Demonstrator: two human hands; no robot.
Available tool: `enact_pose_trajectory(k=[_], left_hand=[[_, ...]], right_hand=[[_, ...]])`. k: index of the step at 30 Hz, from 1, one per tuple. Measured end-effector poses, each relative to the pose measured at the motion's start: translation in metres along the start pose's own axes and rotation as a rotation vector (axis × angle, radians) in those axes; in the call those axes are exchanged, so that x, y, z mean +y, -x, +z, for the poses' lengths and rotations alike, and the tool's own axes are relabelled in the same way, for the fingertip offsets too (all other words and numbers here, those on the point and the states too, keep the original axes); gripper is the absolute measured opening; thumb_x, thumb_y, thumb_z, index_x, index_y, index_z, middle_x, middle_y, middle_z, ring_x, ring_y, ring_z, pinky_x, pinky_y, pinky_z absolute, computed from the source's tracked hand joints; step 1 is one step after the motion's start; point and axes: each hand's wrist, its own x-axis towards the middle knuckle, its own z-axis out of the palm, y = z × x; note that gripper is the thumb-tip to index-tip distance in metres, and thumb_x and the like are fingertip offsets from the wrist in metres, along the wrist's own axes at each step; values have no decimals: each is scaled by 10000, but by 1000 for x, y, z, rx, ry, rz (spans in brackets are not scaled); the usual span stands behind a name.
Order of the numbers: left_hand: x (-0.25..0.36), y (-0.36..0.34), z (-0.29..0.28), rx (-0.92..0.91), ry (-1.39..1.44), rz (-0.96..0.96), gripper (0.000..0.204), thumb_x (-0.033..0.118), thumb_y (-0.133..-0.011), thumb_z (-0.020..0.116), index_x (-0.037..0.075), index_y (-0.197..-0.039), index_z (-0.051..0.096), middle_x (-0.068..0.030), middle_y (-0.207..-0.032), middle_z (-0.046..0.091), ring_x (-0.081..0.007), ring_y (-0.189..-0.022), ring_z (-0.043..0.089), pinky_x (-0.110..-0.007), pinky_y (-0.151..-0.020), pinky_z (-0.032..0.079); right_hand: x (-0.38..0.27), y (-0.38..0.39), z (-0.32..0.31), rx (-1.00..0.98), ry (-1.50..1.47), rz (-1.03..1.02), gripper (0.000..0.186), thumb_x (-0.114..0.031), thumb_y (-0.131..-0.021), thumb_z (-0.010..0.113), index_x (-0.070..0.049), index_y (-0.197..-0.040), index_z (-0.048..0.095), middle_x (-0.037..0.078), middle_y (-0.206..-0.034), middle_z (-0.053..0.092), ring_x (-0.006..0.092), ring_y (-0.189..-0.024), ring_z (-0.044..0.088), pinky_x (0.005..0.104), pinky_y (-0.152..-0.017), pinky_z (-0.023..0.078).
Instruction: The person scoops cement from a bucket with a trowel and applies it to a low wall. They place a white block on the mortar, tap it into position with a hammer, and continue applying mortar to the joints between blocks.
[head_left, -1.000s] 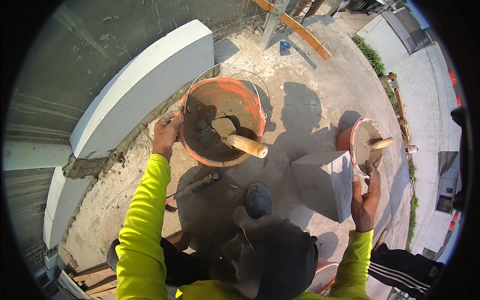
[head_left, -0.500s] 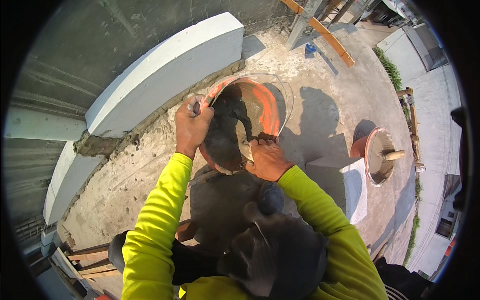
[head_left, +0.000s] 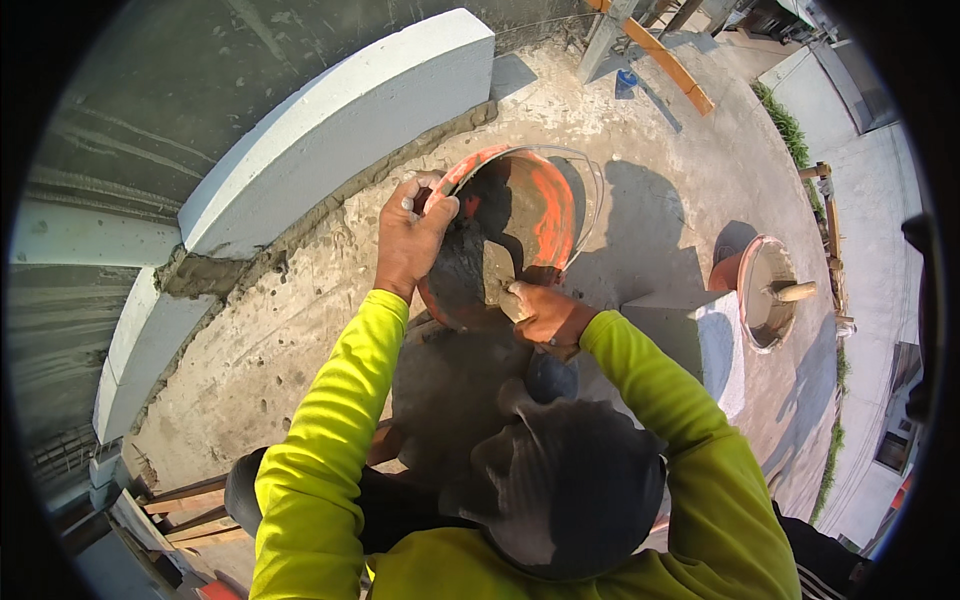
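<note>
An orange bucket (head_left: 556,208), smeared with grey, stands tilted in front of me, with wet grey mortar (head_left: 455,268) inside. My left hand (head_left: 412,235) is closed on the bucket's left rim. At the near side of the opening, my right hand (head_left: 552,316) grips a trowel (head_left: 497,268) by its handle. The mortar-coated blade shows above the mortar, inside the bucket. A thin wire bail (head_left: 598,200) hangs over the bucket's right side.
A low row of white blocks (head_left: 350,130) on mortar runs along the dark wall at left. To the right are another white block (head_left: 675,340) and a second bucket (head_left: 768,300) with a handle sticking out. A wooden plank (head_left: 665,65) and a small blue object (head_left: 626,79) lie farther off.
The trowel blade has come up into view over the mortar as my right hand turned. Both hands and the bucket sit slightly further right in the picture.
</note>
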Motion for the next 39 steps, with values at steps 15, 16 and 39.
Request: enact_pose_trajectory(k=[15,16,39], left_hand=[[-8,-12,9,103,152,-84,145,141,-933,644,55,-1048,628,33,-913,580,-64,-832,504,-224,-747,430],[-12,-14,1,167,143,-116,127,142,-939,640,58,-1033,626,39,-907,575,-59,-824,497,-220,-741,423],[-47,16,-66,519,168,-356,76,64,-926,629,107,-969,584,81,-863,510,-33,-784,432,-197,-738,371]], right_hand=[[-27,48,-6,-135,-1134,-94,437,-120,-823,692,-40,-1211,507,63,-882,584,146,-592,570,297,-516,474],[-32,57,-12,-128,-1101,-84,452,-112,-806,703,-28,-1207,513,74,-869,588,156,-569,568,297,-487,464],[119,-174,-329,746,700,180,406,-178,-824,662,19,-1161,551,266,-1051,678,422,-986,669,486,-863,545]])
